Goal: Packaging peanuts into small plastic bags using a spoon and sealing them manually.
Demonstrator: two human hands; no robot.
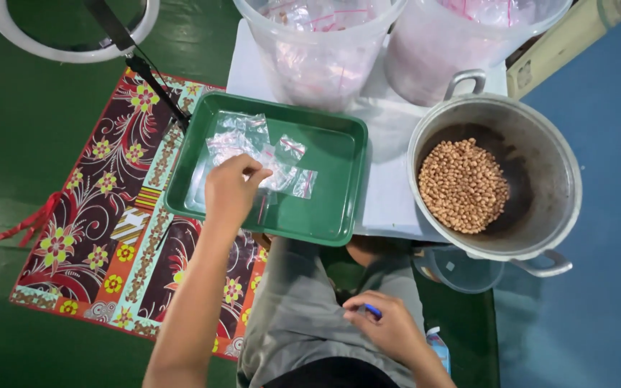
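My left hand reaches over the green tray and its fingertips pinch a small clear zip bag from the loose pile of such bags lying in the tray. My right hand rests low on my lap, fingers curled around a small blue object. To the right stands a metal pot with peanuts heaped in its bottom.
Two clear plastic buckets with bags inside stand behind the tray on a white sheet. A patterned floral mat lies left on the green floor. A white ring on a black stand is top left. A small clear cup sits under the pot.
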